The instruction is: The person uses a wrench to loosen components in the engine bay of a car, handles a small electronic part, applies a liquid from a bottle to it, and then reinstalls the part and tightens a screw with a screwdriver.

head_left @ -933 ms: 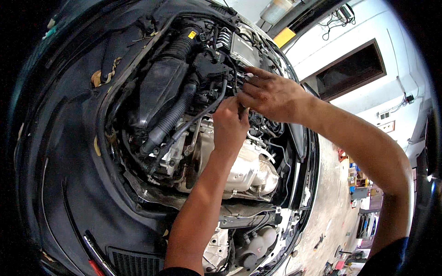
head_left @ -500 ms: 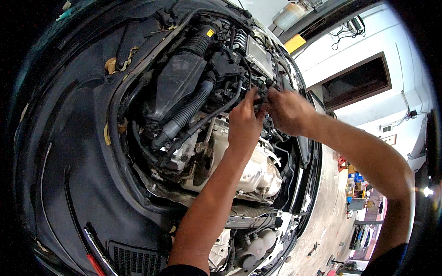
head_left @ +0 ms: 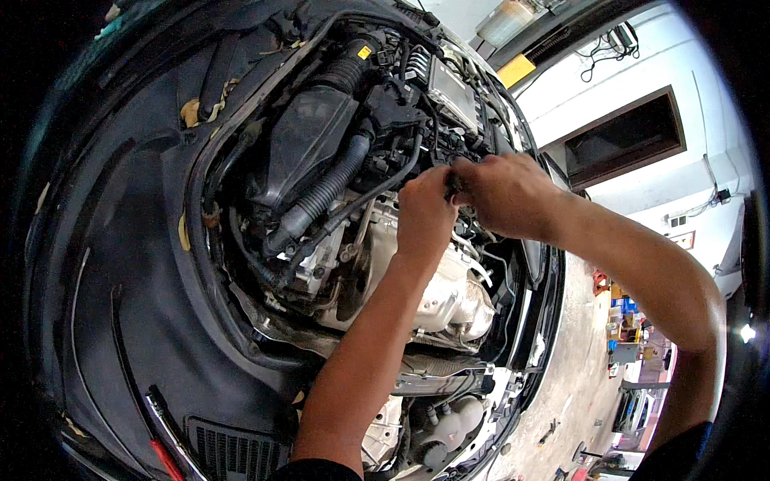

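Observation:
Over the engine of a car, my left hand [head_left: 425, 210] and my right hand [head_left: 515, 196] meet, fingertips against fingertips. Between them shows a small dark part [head_left: 455, 189], mostly covered by the fingers; its kind cannot be made out. My left fingers are curled in, and my right fingers are bent round the part from the other side. Just beyond the hands run dark hoses and wiring. Left of them lie a ribbed black air hose [head_left: 327, 191] and a black air duct [head_left: 309, 132]. A silvery heat shield [head_left: 437, 289] sits below my hands.
A finned metal module [head_left: 453, 98] is mounted beyond my hands. At the lower left, a red-handled tool [head_left: 164, 457] and a metal rod-shaped tool [head_left: 164, 421] lie on the black panel. A whitish reservoir [head_left: 461, 418] sits near the bottom. Workshop floor [head_left: 553, 385] shows on the right.
Both hands have come slightly lower and closer together. My left fingers, stretched upward before, are now curled in against the right hand, with the dark part showing between them.

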Demonstrator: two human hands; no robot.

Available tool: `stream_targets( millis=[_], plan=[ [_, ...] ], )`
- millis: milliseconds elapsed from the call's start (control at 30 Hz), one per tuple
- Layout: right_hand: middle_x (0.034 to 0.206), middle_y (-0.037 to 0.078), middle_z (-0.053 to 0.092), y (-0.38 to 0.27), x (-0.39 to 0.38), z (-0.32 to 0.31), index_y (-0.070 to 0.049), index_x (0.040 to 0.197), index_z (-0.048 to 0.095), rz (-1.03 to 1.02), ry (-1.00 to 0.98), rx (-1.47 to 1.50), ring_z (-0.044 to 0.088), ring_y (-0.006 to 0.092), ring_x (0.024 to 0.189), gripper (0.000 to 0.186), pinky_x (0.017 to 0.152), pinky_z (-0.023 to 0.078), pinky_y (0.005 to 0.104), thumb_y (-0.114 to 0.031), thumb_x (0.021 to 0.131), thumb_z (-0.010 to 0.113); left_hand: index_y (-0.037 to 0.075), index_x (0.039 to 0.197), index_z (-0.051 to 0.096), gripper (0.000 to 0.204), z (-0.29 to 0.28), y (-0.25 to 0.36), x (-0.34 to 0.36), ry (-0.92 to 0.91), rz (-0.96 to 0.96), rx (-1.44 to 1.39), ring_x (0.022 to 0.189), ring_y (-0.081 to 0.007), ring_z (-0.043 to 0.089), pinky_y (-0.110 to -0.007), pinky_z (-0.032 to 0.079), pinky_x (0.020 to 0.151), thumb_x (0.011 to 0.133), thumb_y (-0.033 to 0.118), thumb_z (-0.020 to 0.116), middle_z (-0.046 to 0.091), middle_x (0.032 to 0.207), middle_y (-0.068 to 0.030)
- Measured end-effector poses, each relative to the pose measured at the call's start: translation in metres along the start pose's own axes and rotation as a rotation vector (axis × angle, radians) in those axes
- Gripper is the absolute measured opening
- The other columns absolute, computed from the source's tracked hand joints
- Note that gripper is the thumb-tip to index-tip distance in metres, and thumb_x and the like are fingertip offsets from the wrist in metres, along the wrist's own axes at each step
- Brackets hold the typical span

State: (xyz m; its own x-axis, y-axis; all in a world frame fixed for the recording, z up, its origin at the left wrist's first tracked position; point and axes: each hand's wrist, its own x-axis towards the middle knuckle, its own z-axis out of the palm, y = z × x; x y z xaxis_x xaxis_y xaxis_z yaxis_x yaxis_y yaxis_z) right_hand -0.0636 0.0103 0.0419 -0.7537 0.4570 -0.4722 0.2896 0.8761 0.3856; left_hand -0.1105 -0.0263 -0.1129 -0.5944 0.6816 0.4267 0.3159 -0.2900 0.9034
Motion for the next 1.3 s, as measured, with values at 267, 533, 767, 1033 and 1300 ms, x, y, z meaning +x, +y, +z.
stream_targets(
  millis=[267,533,767,1033,1300],
  plan=[
    [0.087,0.008,0.061,0.009,0.010,-0.005,-0.006,0.098,0.059,0.176,-0.168,0.177,0.061,0.0225,0.099,0.019,0.101,0.040,0.0406,-0.024,0.094,0.054,-0.003,0.096,0.059,0.027,0.002,0.008,-0.001,0.148,0.047,0.090,0.086,-0.0350,0.062,-0.042,0.050,0.072,0.073,0.002,0.073,0.060,0.096,-0.0150],
    [0.084,0.018,0.065,0.041,0.007,0.013,-0.002,0.100,0.055,-0.244,0.260,-0.047,0.066,0.0350,0.079,0.024,0.067,0.054,0.0444,-0.020,0.086,0.058,0.001,0.099,0.063,0.031,0.001,0.003,-0.005,0.045,0.066,0.072,0.088,-0.0373,0.063,-0.042,0.051,0.078,0.071,0.007,0.074,0.063,0.096,-0.0179],
    [0.091,0.017,0.065,0.020,0.009,0.016,-0.002,0.100,0.053,-0.073,0.154,0.104,0.065,0.0327,0.082,0.018,0.074,0.053,0.0443,-0.018,0.092,0.055,-0.003,0.095,0.060,0.017,0.002,0.001,-0.001,0.005,0.078,0.041,0.088,-0.0373,0.062,-0.044,0.050,0.077,0.080,0.002,0.066,0.063,0.092,-0.0177],
    [0.081,0.020,0.065,0.007,0.008,0.017,0.003,0.106,0.049,0.378,0.020,0.787,0.067,0.0350,0.083,0.029,0.069,0.052,0.0445,-0.025,0.098,0.047,0.001,0.098,0.058,0.022,0.007,0.008,-0.001,0.196,0.078,-0.084,0.086,-0.0410,0.061,-0.046,0.049,0.073,0.077,-0.001,0.065,0.063,0.088,-0.0204],
    [0.089,0.017,0.068,0.045,0.019,0.002,0.000,0.118,0.046,-0.407,0.462,-0.143,0.067,0.0356,0.087,0.035,0.070,0.054,0.0463,-0.021,0.091,0.055,-0.003,0.102,0.054,0.025,0.001,0.003,0.002,-0.058,0.027,0.022,0.090,-0.0390,0.060,-0.046,0.049,0.078,0.078,-0.006,0.061,0.060,0.095,-0.0211]
  ],
)
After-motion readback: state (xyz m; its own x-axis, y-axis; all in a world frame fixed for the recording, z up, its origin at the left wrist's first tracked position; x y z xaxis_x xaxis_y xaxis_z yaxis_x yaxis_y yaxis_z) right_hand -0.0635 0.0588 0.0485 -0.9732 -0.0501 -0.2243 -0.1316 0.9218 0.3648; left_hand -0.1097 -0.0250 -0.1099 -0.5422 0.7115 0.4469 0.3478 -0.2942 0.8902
